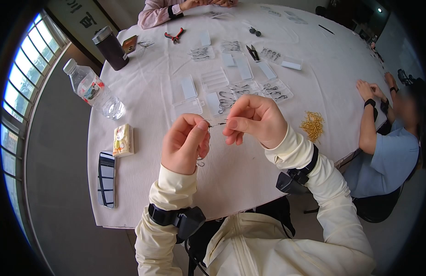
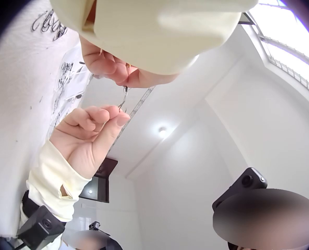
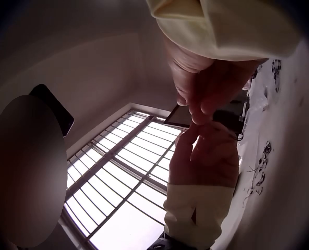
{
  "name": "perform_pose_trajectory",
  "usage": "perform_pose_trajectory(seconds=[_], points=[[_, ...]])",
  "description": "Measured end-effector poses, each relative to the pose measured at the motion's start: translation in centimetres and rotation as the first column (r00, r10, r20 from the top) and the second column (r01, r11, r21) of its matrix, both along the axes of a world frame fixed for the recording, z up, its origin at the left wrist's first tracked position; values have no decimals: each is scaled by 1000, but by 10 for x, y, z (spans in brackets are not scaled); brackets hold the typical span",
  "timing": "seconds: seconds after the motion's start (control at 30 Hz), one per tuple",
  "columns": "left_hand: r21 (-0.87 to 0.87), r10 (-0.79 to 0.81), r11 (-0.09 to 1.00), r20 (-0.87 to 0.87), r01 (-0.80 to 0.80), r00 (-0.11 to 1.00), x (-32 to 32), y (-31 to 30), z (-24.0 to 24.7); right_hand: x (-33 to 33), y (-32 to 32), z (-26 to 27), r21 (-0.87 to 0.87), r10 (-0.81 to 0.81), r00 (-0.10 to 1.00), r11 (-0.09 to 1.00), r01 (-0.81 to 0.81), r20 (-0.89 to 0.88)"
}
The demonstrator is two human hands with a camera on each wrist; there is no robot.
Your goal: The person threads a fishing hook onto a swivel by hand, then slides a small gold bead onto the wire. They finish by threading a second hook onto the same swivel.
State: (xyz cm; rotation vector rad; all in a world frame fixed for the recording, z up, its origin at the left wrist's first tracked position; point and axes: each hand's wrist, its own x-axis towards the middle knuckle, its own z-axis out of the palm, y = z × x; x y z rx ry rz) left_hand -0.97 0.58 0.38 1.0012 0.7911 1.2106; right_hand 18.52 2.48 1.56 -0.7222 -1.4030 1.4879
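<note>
The small, thin, dark metal piece (image 1: 221, 123) is up in the air, between the person's two hands, over the white cloth on the tabletop (image 1: 240, 184). The left hand (image 1: 183, 142) pinches one end with the thumb and pointing finger. The right hand (image 1: 256, 122) pinches the other end the same way. The piece is so tiny that it could slip out if either pinch gets loose. A hard pull could make it pop out or bend. A thin metal hook (image 1: 201, 163) pokes out under the left hand, and it could prick a finger or snag the cream sleeve (image 1: 176, 183) if that hand turns fast.

The long way of the piece goes side to side, from one hand to the other, almost level in the head view, with its right end a tiny bit farther away. I can't tell if it has a front end. The hook's round bend points back toward the person.

Past the hands are clear plastic boxes (image 1: 181, 108) with dark hooks (image 1: 227, 102) by them. If the piece falls near those hooks, it could be hard to spot.
</note>
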Motion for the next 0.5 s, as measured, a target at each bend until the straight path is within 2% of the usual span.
perform_pose_trajectory(seconds=[0.1, 0.27, 0.37, 0.43, 0.47, 0.5], points=[[-15, -10, 1000, -3, 10, 1000, 0, 0, 0, 1, 1, -2, -37, 47, 999, 998, -48, -27], [7, -14, 1000, -74, 15, 997, 2, -2, 2, 0, 2, -3, 50, 83, 996, 995, -85, 33], [9, 6, 1000, -125, -5, 992, 3, -3, 3, -3, 3, -13, 131, 98, 995, 987, -97, 4], [74, 8, 997, -233, 10, 972, 1, -4, 3, -6, 2, -13, 146, 95, 995, 985, -96, 14], [74, 8, 997, -234, 10, 972, 3, -5, 4, -7, 1, -13, 163, 92, 995, 982, -95, 24], [128, 66, 991, -286, -30, 956, 7, -7, 5, -9, 1, -14, 162, 92, 995, 982, -95, 24]])
